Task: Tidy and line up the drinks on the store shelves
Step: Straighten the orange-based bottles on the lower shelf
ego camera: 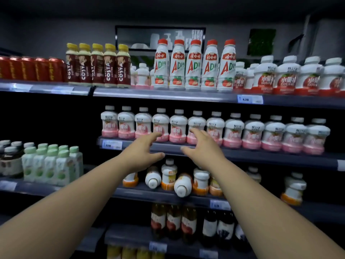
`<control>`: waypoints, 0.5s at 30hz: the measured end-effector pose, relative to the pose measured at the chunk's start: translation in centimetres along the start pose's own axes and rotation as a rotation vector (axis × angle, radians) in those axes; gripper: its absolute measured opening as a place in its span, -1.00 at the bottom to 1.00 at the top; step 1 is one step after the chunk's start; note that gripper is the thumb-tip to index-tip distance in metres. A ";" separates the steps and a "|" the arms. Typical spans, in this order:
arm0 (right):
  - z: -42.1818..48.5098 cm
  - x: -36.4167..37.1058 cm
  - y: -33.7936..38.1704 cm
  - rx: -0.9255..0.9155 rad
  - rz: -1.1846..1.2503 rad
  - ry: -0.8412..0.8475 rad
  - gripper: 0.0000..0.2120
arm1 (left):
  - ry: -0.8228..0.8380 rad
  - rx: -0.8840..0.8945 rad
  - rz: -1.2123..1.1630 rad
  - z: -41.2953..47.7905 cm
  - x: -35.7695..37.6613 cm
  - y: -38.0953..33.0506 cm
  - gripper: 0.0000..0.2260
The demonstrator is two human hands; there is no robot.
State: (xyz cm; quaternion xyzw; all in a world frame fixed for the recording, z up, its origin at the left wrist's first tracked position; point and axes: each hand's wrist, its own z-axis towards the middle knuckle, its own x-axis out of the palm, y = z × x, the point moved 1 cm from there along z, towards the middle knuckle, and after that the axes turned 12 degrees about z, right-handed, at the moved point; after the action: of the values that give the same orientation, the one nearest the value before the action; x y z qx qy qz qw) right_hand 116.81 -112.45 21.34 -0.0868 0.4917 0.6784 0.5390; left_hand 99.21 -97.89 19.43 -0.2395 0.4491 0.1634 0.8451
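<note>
Middle shelf: a row of white pink-based bottles (214, 128) with dark caps, upright, evenly lined along the front edge, labels forward. Shelf below: orange-based bottles (200, 181) in disorder — two lie tipped, caps toward the viewer: one (153, 177) at 9 o'clock of an upright bottle (169, 173), the other (183, 185) at its 4 o'clock, overhanging the shelf lip. Another orange-based group (293, 187) stands well apart at 3 o'clock.

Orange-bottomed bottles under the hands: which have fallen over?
Two lie tipped, caps toward the camera: one below the left hand, one just right. The rest stand upright.
</note>
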 end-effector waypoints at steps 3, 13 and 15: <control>-2.0 1.4 -0.7 0.010 0.041 0.041 -0.29 | 0.031 -0.070 0.026 -1.9 1.1 0.4 -0.32; -4.9 8.5 -2.6 0.024 0.094 0.145 -0.36 | 0.114 -0.167 -0.002 -8.1 4.4 3.9 -0.38; -5.2 10.6 -2.9 0.041 0.108 0.158 -0.36 | 0.133 -0.192 -0.018 -9.0 5.2 5.5 -0.38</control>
State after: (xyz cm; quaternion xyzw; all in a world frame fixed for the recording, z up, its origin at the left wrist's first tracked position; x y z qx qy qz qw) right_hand 112.76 -109.76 10.20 -0.1022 0.5502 0.6874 0.4628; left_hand 93.22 -97.97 9.29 -0.3335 0.4845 0.1819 0.7880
